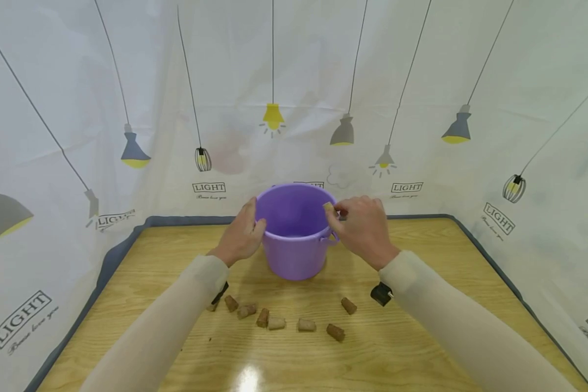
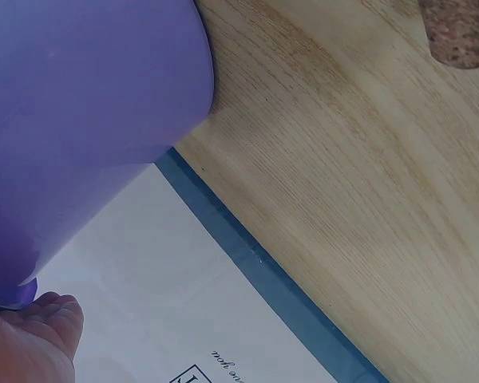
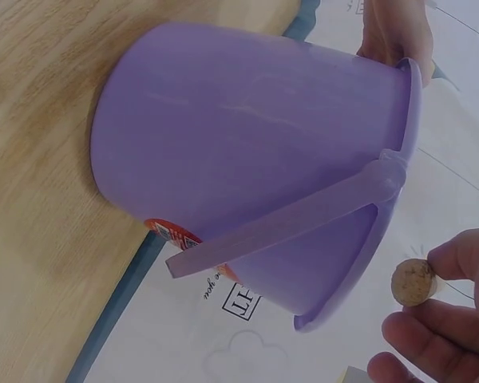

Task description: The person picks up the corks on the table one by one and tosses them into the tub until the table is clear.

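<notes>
A purple bucket (image 1: 295, 258) stands upright on the wooden table, its handle (image 3: 291, 215) hanging down along the outer wall. My left hand (image 1: 241, 234) grips the bucket's rim on the left, thumb at the edge and fingers along the outside. Between the thumb and fingers of my right hand (image 1: 365, 226) is a cork (image 3: 413, 283), pinched beside the right part of the rim. In the right wrist view that cork shows its round end, apart from the bucket. The bucket's floor is hidden in the head view.
Several loose corks lie in a scattered row in front of the bucket, among them a pale cork (image 1: 306, 325) and a darker cork (image 1: 335, 332). A white cloth printed with lamps (image 1: 294, 71) walls in the table (image 1: 402, 348) at the back and sides.
</notes>
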`<control>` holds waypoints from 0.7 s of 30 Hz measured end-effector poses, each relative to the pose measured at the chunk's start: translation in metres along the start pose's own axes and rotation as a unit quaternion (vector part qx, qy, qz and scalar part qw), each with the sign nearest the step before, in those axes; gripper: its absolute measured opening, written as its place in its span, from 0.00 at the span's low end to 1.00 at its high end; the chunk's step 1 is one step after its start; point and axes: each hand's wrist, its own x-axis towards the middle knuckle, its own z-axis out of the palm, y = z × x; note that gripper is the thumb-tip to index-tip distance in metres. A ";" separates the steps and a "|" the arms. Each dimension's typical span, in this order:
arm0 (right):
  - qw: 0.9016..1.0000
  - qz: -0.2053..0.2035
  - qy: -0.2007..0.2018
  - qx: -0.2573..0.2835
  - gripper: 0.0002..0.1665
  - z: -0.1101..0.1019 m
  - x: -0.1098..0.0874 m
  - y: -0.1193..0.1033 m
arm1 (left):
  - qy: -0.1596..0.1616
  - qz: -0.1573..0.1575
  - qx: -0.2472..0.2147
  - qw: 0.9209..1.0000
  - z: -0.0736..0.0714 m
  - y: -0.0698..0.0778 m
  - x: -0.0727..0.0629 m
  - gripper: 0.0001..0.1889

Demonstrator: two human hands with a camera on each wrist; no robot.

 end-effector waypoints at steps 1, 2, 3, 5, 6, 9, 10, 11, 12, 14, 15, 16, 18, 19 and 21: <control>1.000 -0.001 -0.001 -0.002 0.14 0.001 0.001 0.000 | 0.000 0.000 -0.001 1.000 0.000 0.000 0.000 0.38; 1.000 -0.002 -0.002 -0.004 0.14 0.002 0.001 0.000 | 0.000 0.001 -0.001 1.000 0.000 -0.001 0.000 0.38; 1.000 -0.003 -0.003 -0.006 0.14 0.003 0.002 -0.001 | 0.000 0.001 -0.001 1.000 0.000 -0.001 0.000 0.38; 1.000 -0.005 -0.005 -0.007 0.15 0.004 0.003 -0.002 | 0.001 0.002 -0.002 1.000 0.001 -0.002 0.000 0.38; 1.000 -0.006 -0.005 -0.007 0.15 0.004 0.004 -0.002 | 0.001 0.003 -0.002 1.000 0.001 -0.002 0.000 0.38; 1.000 -0.004 -0.011 -0.006 0.16 0.005 0.005 -0.004 | 0.004 0.006 -0.001 1.000 0.001 -0.003 0.001 0.38; 1.000 -0.003 -0.014 -0.005 0.16 0.005 0.005 -0.004 | 0.005 0.007 -0.001 1.000 0.001 -0.003 0.001 0.38; 1.000 -0.002 -0.016 -0.004 0.16 0.006 0.006 -0.004 | 0.005 0.008 -0.001 1.000 0.002 -0.003 0.001 0.38; 1.000 0.000 -0.020 -0.005 0.15 0.006 0.006 -0.005 | 0.006 0.009 -0.001 1.000 0.002 -0.003 0.001 0.37; 1.000 0.001 -0.026 -0.007 0.15 0.008 0.007 -0.004 | 0.006 0.009 -0.001 1.000 0.002 -0.004 0.001 0.37; 1.000 0.001 -0.028 -0.008 0.14 0.008 0.007 -0.004 | 0.007 0.009 -0.002 1.000 0.002 -0.004 0.002 0.37; 1.000 0.001 -0.029 -0.009 0.15 0.009 0.007 -0.004 | 0.007 0.009 -0.001 1.000 0.002 -0.004 0.002 0.38; 0.999 -0.001 -0.031 -0.011 0.15 0.010 0.008 -0.003 | 0.006 0.008 -0.001 1.000 0.001 -0.003 0.001 0.38; 0.999 -0.003 -0.031 -0.011 0.15 0.011 0.008 -0.003 | 0.006 0.007 -0.001 1.000 0.001 -0.003 0.001 0.38; 0.999 -0.006 -0.031 -0.010 0.16 0.012 0.009 -0.004 | 0.005 0.005 0.000 1.000 0.001 -0.003 0.001 0.38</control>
